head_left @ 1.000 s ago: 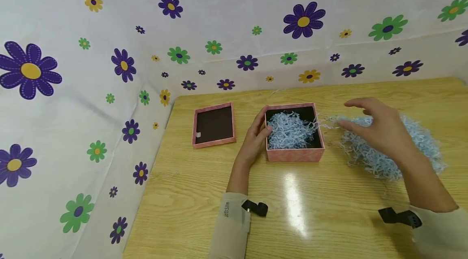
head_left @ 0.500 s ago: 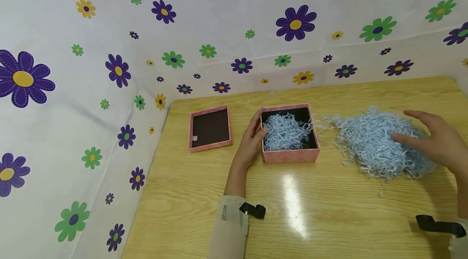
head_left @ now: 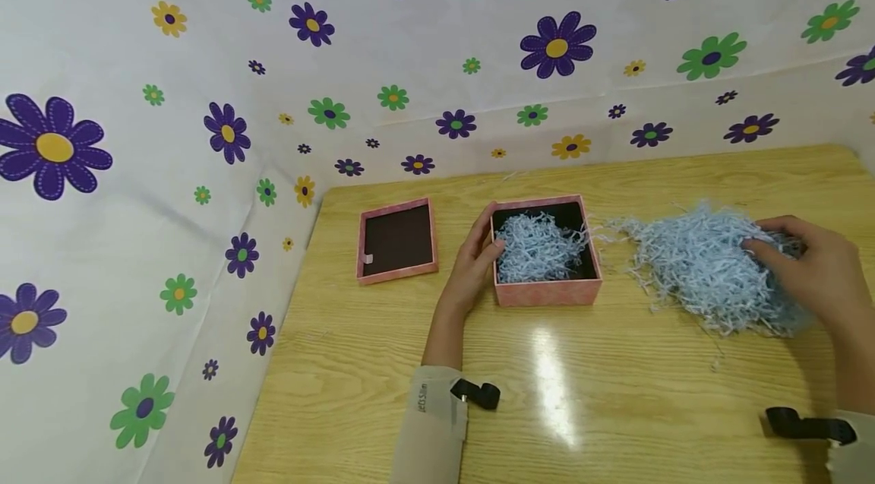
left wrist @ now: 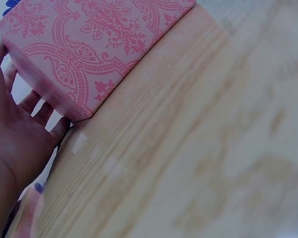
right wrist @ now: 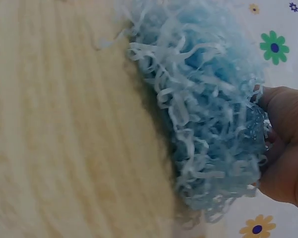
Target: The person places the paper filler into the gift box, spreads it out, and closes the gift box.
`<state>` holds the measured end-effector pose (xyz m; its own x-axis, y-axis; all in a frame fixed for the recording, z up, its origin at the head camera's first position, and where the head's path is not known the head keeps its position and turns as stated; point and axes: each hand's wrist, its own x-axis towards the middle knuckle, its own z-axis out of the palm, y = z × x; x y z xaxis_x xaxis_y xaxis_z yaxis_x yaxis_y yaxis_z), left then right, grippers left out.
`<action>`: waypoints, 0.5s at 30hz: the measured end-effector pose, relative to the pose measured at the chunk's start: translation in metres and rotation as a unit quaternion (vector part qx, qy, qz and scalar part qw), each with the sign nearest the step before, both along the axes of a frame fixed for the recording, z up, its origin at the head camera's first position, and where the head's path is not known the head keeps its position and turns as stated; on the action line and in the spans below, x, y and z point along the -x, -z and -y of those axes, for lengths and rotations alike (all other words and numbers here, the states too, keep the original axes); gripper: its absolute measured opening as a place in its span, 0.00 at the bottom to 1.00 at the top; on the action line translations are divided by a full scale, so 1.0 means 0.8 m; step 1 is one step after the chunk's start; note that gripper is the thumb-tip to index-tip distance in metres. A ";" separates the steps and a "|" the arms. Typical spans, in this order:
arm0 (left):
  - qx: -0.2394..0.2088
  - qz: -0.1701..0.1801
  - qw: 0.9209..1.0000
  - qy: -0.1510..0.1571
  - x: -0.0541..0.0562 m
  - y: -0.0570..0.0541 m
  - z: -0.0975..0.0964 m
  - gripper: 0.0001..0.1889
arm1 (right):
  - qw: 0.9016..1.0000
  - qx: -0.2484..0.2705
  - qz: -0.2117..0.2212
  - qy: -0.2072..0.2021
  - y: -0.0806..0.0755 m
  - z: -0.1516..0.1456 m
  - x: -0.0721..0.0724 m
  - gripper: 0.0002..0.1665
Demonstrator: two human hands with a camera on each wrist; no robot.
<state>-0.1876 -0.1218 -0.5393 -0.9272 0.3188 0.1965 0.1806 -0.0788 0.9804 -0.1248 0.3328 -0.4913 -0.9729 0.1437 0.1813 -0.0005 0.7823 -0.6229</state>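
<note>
L hand (head_left: 474, 262), grip clamped on pink damask-print box (head_left: 548, 294) on tabletop (head_left: 355, 370): blk inside, part-filled w/ lt-blue paper shred (head_left: 536, 250). R hand (head_left: 823, 271) at R edge of loose, frizzy lt-blue shred pile (head_left: 704, 264) R of box; fingers mostly hidden, can't tell if grip's closed.

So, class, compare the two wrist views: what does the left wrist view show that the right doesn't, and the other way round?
Only the left wrist view shows the left hand at the pink box, with its scrolling floral pattern. Only the right wrist view clearly shows the right hand touching blue shredded paper, plus a green flower and a yellow flower. Both share the wood-grained table and bits of purple.
</note>
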 end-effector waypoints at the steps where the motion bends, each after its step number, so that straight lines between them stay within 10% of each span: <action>1: -0.001 0.000 1.000 -0.001 0.000 0.000 0.000 0.34 | 1.000 0.009 -0.007 0.011 -0.005 0.000 0.000 0.21; 9: 0.000 -0.002 1.000 -0.001 0.001 0.000 0.001 0.34 | 0.981 0.153 -0.086 0.079 -0.028 -0.009 0.000 0.13; 15: -0.001 -0.003 1.000 -0.006 0.000 0.003 0.003 0.34 | 0.975 0.138 -0.122 0.120 -0.061 0.000 0.004 0.23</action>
